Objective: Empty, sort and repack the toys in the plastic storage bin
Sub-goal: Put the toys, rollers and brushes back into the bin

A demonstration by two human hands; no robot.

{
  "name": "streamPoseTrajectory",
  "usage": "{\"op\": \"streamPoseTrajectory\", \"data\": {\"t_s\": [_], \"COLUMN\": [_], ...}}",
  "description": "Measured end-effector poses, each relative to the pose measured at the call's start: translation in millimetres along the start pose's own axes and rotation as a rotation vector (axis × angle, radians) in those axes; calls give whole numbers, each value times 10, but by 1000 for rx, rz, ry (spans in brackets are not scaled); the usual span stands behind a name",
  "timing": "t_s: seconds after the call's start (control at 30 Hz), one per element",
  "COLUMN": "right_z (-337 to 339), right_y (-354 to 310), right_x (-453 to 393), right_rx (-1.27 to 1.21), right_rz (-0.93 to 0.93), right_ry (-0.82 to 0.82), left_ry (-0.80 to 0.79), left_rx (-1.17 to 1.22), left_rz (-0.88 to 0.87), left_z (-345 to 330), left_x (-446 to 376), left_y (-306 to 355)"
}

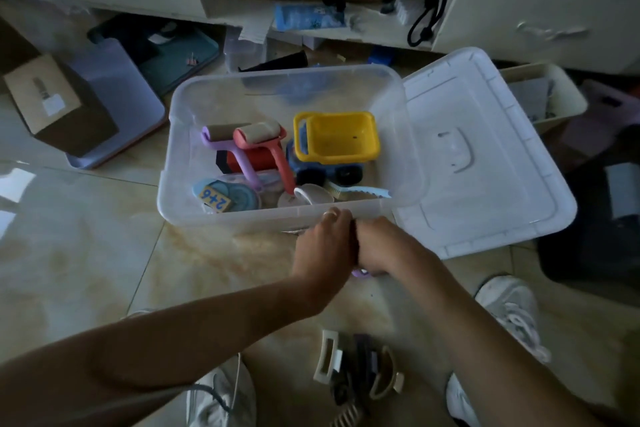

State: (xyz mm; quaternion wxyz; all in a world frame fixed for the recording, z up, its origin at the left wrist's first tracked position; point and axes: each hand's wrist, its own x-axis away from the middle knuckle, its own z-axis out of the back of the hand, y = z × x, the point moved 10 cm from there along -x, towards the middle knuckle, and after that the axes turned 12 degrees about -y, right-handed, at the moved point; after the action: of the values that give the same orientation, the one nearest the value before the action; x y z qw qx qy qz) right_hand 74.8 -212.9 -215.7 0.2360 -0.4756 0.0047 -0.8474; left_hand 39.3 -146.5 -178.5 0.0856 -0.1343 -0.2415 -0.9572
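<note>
**Hands meet at the bin's near rim**

Reaching in from the lower left of the frame, the bare left forearm ends in the left hand (325,246), fingers curled, knuckles up, just at the near rim of the clear plastic storage bin (242,218). The right hand (377,246) comes from the lower right and presses against the left one; its fingers are curled too. A small lilac piece (362,273) peeks out below the two hands, but which hand grips it, and how firmly, I cannot tell.

The bin sits at the centre of the frame on the glossy tiled floor (86,253), open. Inside, from left to right: a round pale blue disc with a yellow "2+6" tile (216,199) at the near left corner, a lilac-handled roller (225,139) and a coral-handled roller (263,135) lying over a red block (256,158), a white cup (313,196), a pale blue serrated toy knife (367,190), and a blue toy dump truck with a yellow tipper (334,142) towards the right wall. The white translucent lid (485,156) lies flat on the floor, touching the bin's right side.

At the bottom centre, cream and dark hair claw clips (356,371) lie between two white trainers (221,395).
</note>
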Motion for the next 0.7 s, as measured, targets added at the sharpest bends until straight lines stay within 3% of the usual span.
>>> {"op": "streamPoseTrajectory", "data": {"t_s": [0.1, 0.2, 0.3, 0.4, 0.5, 0.6, 0.7], "right_z": [-339, -581, -741, -853, -885, -801, -400], "right_y": [301, 600, 689, 710, 757, 717, 702], "right_x": [-249, -460, -641, -788, -847, -610, -111], "right_rx": [-166, -226, -206, -187, -224, -183, -205], "right_rz": [-87, -146, -106, -104, -152, -146, -95], "right_ry": [43, 162, 260, 248, 79, -263, -466], "left_ry": [-132, -267, -429, -515, -564, -608, -432], "left_rx": [-193, -283, -219, -154, -106, -69, 124], "left_rz": [-120, -34, 122, 155, 148, 99, -37], "left_z": [-470, -919, -1310, -1540, -1634, -1566, -1164], "left_x": [-6, -68, -138, -166, -158, -63, 105], "left_y": [-5, -305, -746, -971, -1019, -793, -274]}}
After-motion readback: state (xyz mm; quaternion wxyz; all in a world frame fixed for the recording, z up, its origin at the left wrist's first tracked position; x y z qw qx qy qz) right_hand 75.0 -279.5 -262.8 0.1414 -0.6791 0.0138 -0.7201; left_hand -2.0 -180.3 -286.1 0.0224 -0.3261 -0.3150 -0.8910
